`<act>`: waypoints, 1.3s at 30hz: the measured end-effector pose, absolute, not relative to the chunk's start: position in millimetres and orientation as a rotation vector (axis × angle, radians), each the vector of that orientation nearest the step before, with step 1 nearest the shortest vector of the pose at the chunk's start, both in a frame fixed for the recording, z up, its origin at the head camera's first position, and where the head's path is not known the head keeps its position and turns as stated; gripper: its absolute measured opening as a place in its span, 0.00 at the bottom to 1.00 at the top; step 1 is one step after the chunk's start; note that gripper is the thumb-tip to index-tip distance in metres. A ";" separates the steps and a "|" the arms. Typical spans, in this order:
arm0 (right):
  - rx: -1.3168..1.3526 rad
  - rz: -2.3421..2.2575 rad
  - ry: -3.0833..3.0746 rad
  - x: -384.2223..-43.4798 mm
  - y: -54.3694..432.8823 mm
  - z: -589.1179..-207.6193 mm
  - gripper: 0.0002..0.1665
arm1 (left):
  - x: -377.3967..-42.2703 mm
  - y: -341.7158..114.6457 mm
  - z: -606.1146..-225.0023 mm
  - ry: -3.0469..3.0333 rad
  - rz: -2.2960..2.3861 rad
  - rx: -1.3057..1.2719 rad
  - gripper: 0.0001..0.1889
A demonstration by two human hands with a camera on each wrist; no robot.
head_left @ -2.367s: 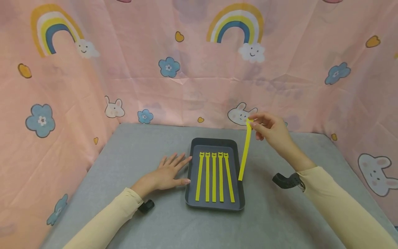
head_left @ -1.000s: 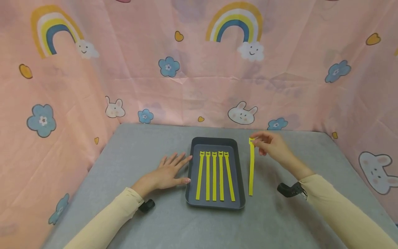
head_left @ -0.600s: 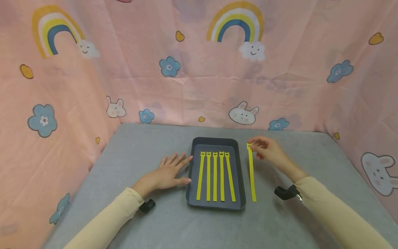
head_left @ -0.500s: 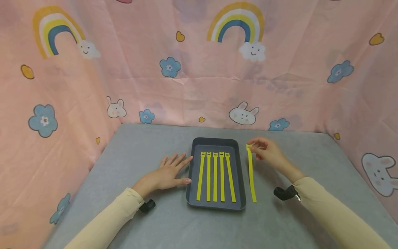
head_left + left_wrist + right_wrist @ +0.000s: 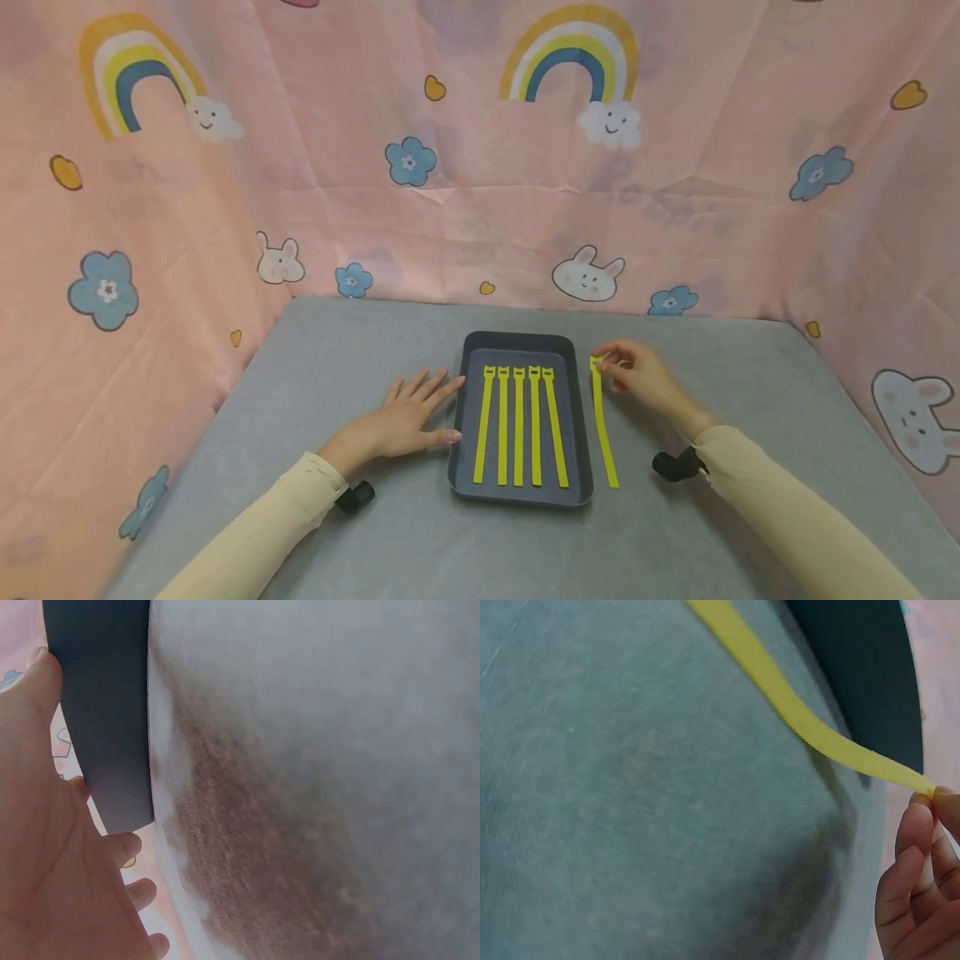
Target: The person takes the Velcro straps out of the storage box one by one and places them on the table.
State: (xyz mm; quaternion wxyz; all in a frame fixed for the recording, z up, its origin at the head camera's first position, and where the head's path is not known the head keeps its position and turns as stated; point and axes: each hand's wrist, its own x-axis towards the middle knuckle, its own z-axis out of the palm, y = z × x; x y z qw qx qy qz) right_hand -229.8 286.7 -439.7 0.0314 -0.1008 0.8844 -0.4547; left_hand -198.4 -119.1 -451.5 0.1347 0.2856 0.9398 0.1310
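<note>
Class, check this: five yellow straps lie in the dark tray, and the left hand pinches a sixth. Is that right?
Not the left hand: the head view shows the right hand pinching the sixth strap. Five yellow straps do lie in the dark tray.

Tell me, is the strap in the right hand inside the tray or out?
Out. The yellow strap runs beside the tray, past its right wall, pinched at its slotted end by the right hand.

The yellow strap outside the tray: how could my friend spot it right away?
Find the grey table and the dark tray on it. Just right of the tray is one yellow strap. Unlike the five straps inside, this one is outside, with its far end pinched in the right hand.
</note>
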 end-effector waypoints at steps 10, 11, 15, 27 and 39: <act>-0.292 -1.358 2.777 -237.3 284.2 -452.6 0.12 | -198.5 -119.2 -452.6 2.721 0.390 0.819 0.46; -0.296 -1.348 2.783 -237.9 284.2 -453.2 0.12 | -198.5 -119.2 -452.6 2.721 0.393 0.820 0.46; -0.267 -1.314 2.795 -239.7 284.2 -455.5 0.12 | -198.1 -118.8 -451.9 2.720 0.396 0.823 0.45; -0.282 -1.246 2.829 -239.7 282.5 -462.6 0.12 | -197.5 -120.1 -451.0 2.723 0.414 0.841 0.46; -0.291 -1.224 2.852 -242.5 279.2 -467.9 0.12 | -197.4 -120.9 -452.0 2.719 0.413 0.834 0.46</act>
